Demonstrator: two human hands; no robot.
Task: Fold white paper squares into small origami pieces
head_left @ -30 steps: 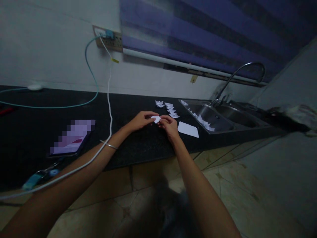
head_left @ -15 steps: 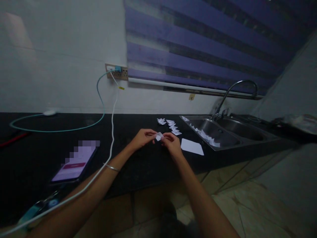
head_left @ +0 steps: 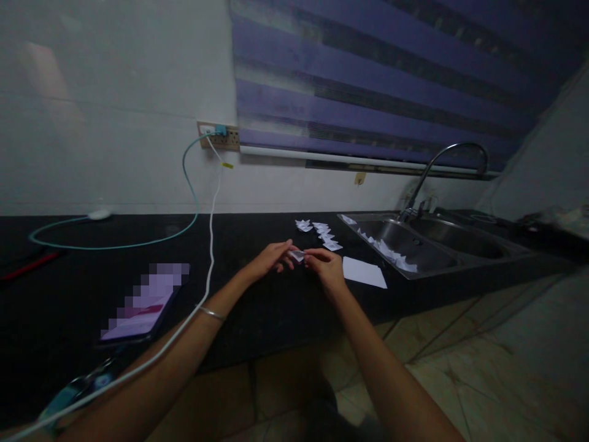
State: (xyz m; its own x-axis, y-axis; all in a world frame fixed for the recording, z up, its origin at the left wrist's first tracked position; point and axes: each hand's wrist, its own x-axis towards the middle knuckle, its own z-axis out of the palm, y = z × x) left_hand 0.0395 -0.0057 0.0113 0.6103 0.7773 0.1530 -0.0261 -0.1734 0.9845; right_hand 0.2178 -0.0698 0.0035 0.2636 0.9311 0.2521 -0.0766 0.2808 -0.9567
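Observation:
A small folded piece of white paper (head_left: 298, 256) is held between my two hands over the dark counter. My left hand (head_left: 272, 256) pinches its left side, thumb on top and the other fingers curled below. On the right side, the fingertips of my right hand (head_left: 324, 265) are closed on the paper. Just beyond lie folded paper shapes (head_left: 304, 226) and a row of more of them (head_left: 327, 236). A stack of flat white paper (head_left: 365, 272) rests right of my right hand.
Several folded papers (head_left: 391, 253) line the left edge of the double sink (head_left: 442, 265), under a curved faucet (head_left: 426, 169). At left lies a phone (head_left: 142, 307). A white cable (head_left: 211, 245) runs from the wall outlet (head_left: 221, 136) across my left forearm. Keys (head_left: 92, 380) sit at the near left.
The small paper has tilted and now looks narrower, and the fingers of my left hand have shifted around it. The whole view has turned slightly.

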